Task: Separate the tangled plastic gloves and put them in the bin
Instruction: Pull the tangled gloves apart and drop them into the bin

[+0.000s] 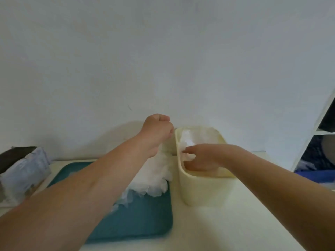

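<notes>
My left hand (157, 131) is raised above the teal tray (137, 220) with its fingers curled, gripping the top of a bunch of clear plastic gloves (154, 176) that hangs down onto the tray. To the right stands a cream bin (203, 189). My right hand (201, 158) reaches into the bin's open top, fingers pinching a crumpled clear glove (186, 142) that lies inside. The fingertips of my right hand are partly hidden by the bin's rim.
A pale table (226, 229) carries the tray and bin, close to a white wall. At the left edge sits a grey packet on a dark box (23, 171). A white shelf unit (319, 131) with dark items stands at the right.
</notes>
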